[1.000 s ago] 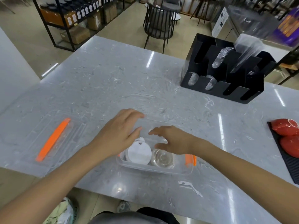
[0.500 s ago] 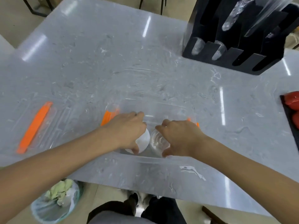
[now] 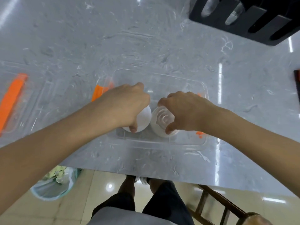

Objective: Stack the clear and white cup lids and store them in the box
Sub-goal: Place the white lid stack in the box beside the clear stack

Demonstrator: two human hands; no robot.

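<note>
Both forearms reach forward and down from the bottom corners of the view and meet inside a clear plastic box that sits on the grey marbled counter near its front edge. The left hand is turned palm down, knuckles up, with its fingers curled over the far side of a stack of white lids and its thumb pressed against the near side, so it grips the stack from above. The right hand has the same pose, fingers arched over a stack of clear lids and the thumb tip pinching the near rim. The two stacks stand side by side in the middle of the box, touching or almost touching; which one I cannot tell. Both wrists are bent slightly downward and the two hands nearly meet above the gap between the stacks.

Orange latches show at the left and right ends of the box. Well to the left on the counter lies the clear box cover with another orange latch. A black lid organiser stands at the far right corner. Below the counter edge are a bin with a plastic liner, the person's legs and a wooden stool.
</note>
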